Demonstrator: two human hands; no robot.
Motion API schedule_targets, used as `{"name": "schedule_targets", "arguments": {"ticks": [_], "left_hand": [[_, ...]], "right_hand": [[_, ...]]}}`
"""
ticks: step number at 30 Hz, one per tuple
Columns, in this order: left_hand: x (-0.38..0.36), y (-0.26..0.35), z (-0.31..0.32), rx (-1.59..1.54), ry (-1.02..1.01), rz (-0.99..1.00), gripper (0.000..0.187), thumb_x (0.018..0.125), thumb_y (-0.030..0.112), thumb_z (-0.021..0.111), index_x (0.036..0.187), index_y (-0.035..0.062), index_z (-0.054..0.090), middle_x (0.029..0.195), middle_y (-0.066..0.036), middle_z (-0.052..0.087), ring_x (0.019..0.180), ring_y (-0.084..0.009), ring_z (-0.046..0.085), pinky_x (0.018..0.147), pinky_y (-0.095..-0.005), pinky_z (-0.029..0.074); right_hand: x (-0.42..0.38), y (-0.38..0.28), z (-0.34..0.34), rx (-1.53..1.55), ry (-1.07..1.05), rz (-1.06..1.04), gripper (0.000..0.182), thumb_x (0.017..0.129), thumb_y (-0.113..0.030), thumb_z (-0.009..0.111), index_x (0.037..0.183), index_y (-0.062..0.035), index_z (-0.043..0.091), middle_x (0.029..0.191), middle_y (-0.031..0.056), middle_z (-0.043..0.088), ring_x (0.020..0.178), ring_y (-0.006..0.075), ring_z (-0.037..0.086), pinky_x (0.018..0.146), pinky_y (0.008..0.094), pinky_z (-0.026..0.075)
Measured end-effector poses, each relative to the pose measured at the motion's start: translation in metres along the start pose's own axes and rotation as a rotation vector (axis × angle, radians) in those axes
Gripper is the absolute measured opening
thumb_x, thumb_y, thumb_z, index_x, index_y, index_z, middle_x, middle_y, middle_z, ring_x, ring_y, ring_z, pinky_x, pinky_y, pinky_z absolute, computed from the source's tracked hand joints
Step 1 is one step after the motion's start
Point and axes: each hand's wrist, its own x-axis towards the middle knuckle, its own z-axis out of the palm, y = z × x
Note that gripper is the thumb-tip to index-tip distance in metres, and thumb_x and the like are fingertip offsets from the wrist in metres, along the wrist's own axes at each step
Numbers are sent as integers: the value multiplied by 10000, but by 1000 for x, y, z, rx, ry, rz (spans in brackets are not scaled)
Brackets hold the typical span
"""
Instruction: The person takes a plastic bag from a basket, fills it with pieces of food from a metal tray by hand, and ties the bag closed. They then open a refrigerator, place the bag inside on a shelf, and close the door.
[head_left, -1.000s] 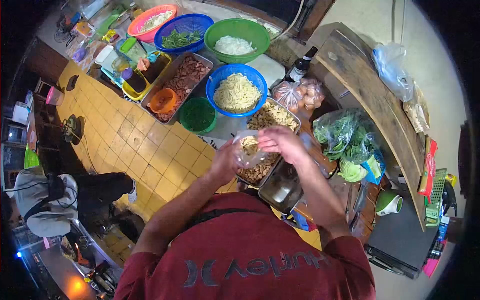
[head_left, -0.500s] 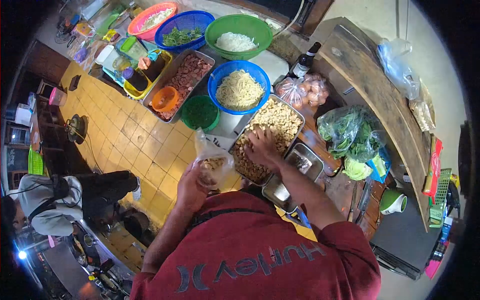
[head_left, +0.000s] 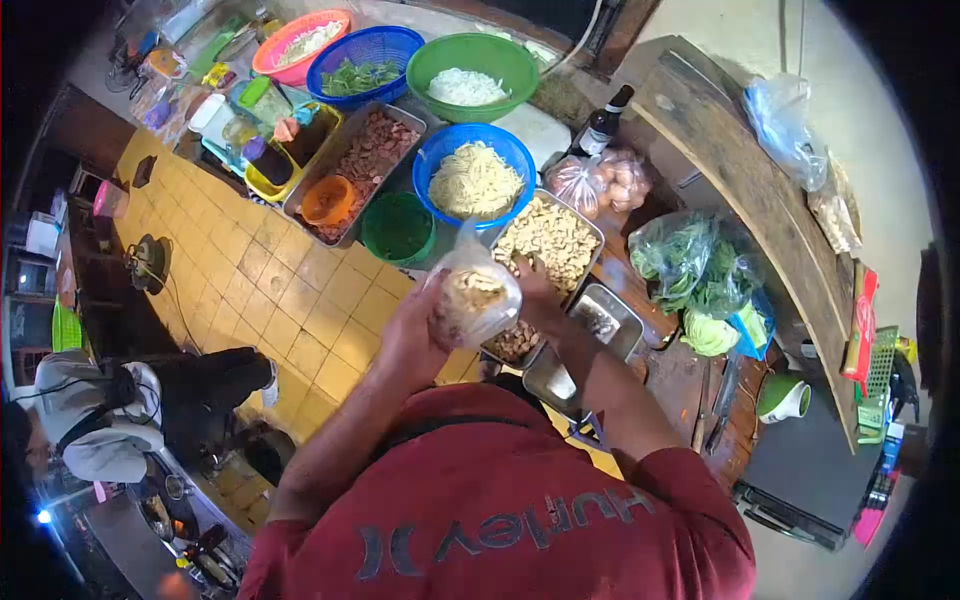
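Observation:
My left hand is closed around a clear plastic bag and holds it up over the near end of a metal tray. Pale chopped pieces show inside the bag. My right hand is down in the tray, its fingers bent into the pale chopped pieces; the bag partly hides it. Darker brown pieces fill the tray's near end. Just beyond the tray stands a blue basket of noodles.
A green basin, a tray of cut meat and a dark green bowl stand around. Metal containers, bagged eggs, leafy greens and a knife lie rightward. Another person is at left.
My left hand has brought the bag up and rightward, in front of the tray. My right hand's spread fingers have bent into the pieces and are now partly covered by the bag.

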Motion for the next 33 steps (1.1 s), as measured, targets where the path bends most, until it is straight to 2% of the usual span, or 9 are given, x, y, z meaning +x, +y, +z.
{"name": "schedule_targets", "arguments": {"ticks": [5,8,9,15,18,21,23,30,33], "left_hand": [[36,-34,-21,-38,-21,-70,378,972,250,452,1282,34,437,1198,-117,563,1069,-249,580,912,-392,486],[55,-45,-41,-148,-51,-187,445,863,159,615,1245,-6,457,1196,-150,560,1076,-273,570,915,-395,470],[65,-50,-53,-150,-51,-182,445,863,159,615,1245,-6,457,1196,-150,560,1076,-273,570,915,-395,470],[63,-39,-32,1593,-221,622,400,982,297,425,1272,22,448,1175,-116,554,997,-240,585,884,-383,486],[71,-48,-18,1342,-177,465,540,755,194,734,1181,-31,491,1096,-230,584,1041,-361,576,865,-395,473],[88,-59,-21,839,-265,451,449,828,188,658,1188,-26,495,1106,-180,595,1036,-296,595,873,-362,479],[77,-53,-15,71,-306,-40,362,1000,270,389,1288,60,450,1202,-95,547,972,-202,582,875,-410,486],[63,-51,-21,801,-301,420,297,906,137,540,1169,0,544,1219,-119,550,1134,-226,541,938,-349,463],[72,-60,-36,541,-203,363,313,916,53,467,1220,-11,506,1070,-104,592,941,-192,619,829,-330,522]], "right_hand": [[23,40,10,587,-44,268,278,787,-80,621,1064,-83,593,1125,220,571,894,333,612,824,422,502],[33,52,-2,1051,-115,701,229,826,-55,641,1038,-131,597,667,6,556,511,95,503,377,289,402],[36,58,-14,1263,-213,858,208,809,-101,642,1010,-123,591,774,28,594,533,118,528,382,275,393],[37,40,-117,1976,-384,708,231,860,-162,591,1085,-145,541,861,78,610,593,129,554,373,202,357],[37,27,-127,2019,-621,609,236,882,-190,560,1112,-143,538,863,84,620,615,140,580,380,202,394],[37,12,-121,2005,-748,604,234,898,-219,553,1110,-120,553,851,65,628,606,133,594,381,213,421],[37,8,-107,2035,-781,761,233,909,-238,551,1093,-95,571,864,63,643,618,138,609,385,217,429],[43,6,-98,2074,-680,845,262,938,-229,486,1084,-38,587,962,89,674,837,198,671,714,359,575],[44,-6,-120,2010,-689,718,259,917,-188,502,1118,-44,580,992,68,664,883,163,654,777,314,556]]}}
